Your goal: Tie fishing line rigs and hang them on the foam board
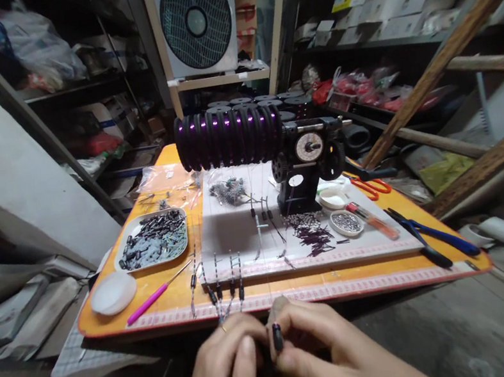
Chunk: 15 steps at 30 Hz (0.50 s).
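Observation:
Just in front of the table's near edge, my right hand (317, 352) pinches a small black cylindrical piece (277, 337) between thumb and forefinger. A thin line runs up from that piece toward the purple-lined spools (229, 137) on the black winding machine (299, 186). My left hand (230, 368) is closed right beside it, fingers curled inward and touching the right; what its fingertips hold is hidden. Several strung pieces with black cylinders (239, 289) hang over the table edge above my left hand.
A white tray (119, 264) of black and grey parts stands left, near a pink-handled hook tool (148, 303). Right of the machine are a small dish of metal bits (347, 224), blue-handled pliers (440, 236) and orange-handled scissors (371, 185). A box fan (196, 23) stands behind.

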Motion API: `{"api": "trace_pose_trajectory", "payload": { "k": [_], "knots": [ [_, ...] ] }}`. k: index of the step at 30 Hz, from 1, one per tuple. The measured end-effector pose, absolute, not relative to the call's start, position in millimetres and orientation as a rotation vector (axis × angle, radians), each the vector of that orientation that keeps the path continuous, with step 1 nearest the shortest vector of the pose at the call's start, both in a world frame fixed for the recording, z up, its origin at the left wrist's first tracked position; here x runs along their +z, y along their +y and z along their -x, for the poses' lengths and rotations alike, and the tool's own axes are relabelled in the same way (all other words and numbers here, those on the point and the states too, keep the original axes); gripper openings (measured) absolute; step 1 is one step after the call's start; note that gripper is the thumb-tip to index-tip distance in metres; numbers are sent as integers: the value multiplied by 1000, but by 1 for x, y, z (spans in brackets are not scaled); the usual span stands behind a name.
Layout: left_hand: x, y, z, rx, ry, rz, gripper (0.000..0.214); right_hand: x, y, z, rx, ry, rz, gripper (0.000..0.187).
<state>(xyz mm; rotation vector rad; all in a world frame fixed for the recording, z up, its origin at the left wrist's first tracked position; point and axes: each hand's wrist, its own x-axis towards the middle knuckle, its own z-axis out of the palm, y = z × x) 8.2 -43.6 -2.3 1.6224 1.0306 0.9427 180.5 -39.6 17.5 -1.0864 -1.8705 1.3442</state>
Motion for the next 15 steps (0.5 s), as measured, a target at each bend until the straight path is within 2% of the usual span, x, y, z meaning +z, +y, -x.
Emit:
{"api": "trace_pose_trajectory", "payload": {
  "k": [2,3,5,8,11,13,15],
  "knots": [
    [6,-26,-14,1013,1162,-1672,27,30,-40,-187,1168,-2040,1167,12],
    [11,-17,-20,1079,1190,-1506,31,34,-39,-190,1099,-2097,1179,11],
    [20,0,-35,1121,952,-1206,39,39,-37,-195,951,-2243,1197,11],
    [30,20,-50,1079,650,-909,33,44,-25,-207,820,-2339,1264,18],
    [33,30,-54,1041,637,-916,34,55,0,-220,898,-1889,1306,21],
    [33,33,-52,1023,646,-943,38,66,21,-223,1212,-1532,1129,35],
    [34,34,-50,1000,658,-981,42,76,41,-220,1504,-1353,938,41]
  ]
}}
